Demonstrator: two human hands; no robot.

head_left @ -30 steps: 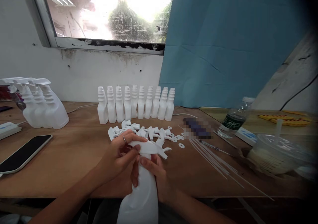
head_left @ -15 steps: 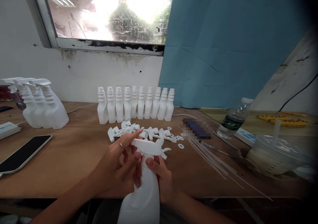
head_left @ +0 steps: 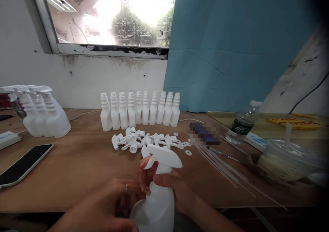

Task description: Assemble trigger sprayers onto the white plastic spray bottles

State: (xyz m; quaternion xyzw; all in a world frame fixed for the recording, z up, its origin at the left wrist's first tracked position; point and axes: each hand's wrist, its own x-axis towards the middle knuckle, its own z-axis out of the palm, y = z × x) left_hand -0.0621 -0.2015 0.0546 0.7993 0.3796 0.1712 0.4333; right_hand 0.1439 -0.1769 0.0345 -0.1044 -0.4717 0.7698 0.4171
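A white spray bottle (head_left: 161,201) is upright near the table's front edge, its trigger head (head_left: 164,156) seated on the neck with the trigger pointing left. My right hand (head_left: 177,187) is closed round the bottle's neck, thumb across the front just below the head. Low on the bottle's left side, my left hand (head_left: 110,201) is curled against the body, slightly blurred, a ring on one finger. Just beyond lies a pile of loose white trigger heads (head_left: 133,139).
Open white bottles (head_left: 138,110) line up at the back. Assembled spray bottles (head_left: 46,115) and a phone (head_left: 27,163) are at left. To the right are white washers (head_left: 188,153), thin tubes (head_left: 221,170), a water bottle (head_left: 240,125) and a lidded cup (head_left: 280,160).
The spray bottle has turned, so its trigger now points left instead of right. My left hand has dropped from the trigger head to the lower body; my right hand stays at the neck.
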